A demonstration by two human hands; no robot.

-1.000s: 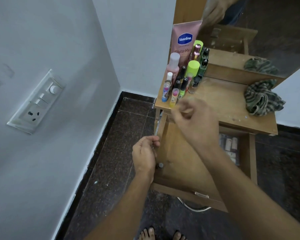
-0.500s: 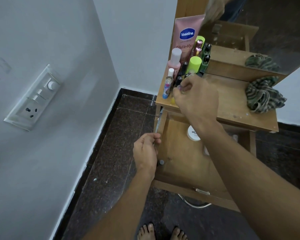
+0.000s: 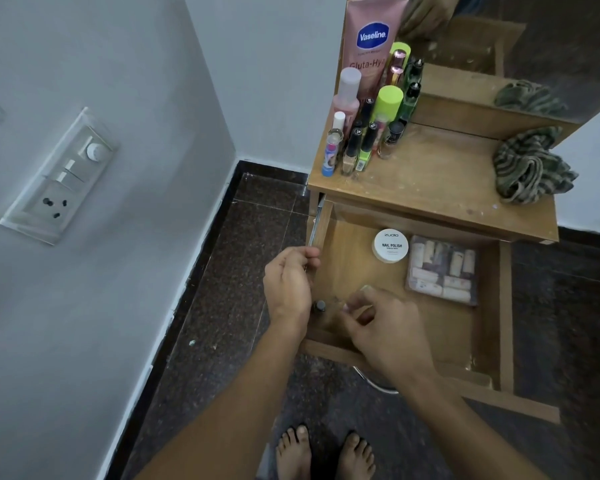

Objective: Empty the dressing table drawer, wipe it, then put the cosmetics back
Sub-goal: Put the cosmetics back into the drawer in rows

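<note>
Three things lie in the open drawer [image 3: 458, 334]: one white round tub [image 3: 390, 245] lettered NAIL POLISH toward the back, one clear pouch [image 3: 442, 270] of small tubes just to its right, and one small dark-capped bottle [image 3: 320, 305] standing in the front left corner. Both hands are at that corner. Our left hand [image 3: 288, 285] is outside the drawer, its thumb and curled fingers closed on the top edge of the left wall. Our right hand [image 3: 381, 323] is down inside, fingers curled, just beside the little bottle. It is blurred, and we cannot tell whether it holds anything or touches the bottle.

Many more cosmetics [image 3: 369, 131] stand on the dressing table [image 3: 430, 181], bunched at its back left corner. We count four in the front row: one blue lip balm stick [image 3: 329, 157], one beige nail polish [image 3: 350, 157], one neon-green nail polish [image 3: 364, 157] and one clear bottle with a dark cap [image 3: 388, 142]. Behind them rise one pink bottle with a white cap [image 3: 347, 95], one lime-green cap [image 3: 390, 98] and, tallest, one pink Vaseline tube [image 3: 371, 39] against the frame of the mirror [image 3: 551, 46]. The others between are packed too closely for us to count. One green striped cloth [image 3: 530, 168] lies crumpled at the right end of the top, well apart from the bottles. One switch plate [image 3: 59, 178] is on the wall to the left, and our two bare feet [image 3: 293, 452] show on the dark floor [image 3: 257, 271] below the drawer.
</note>
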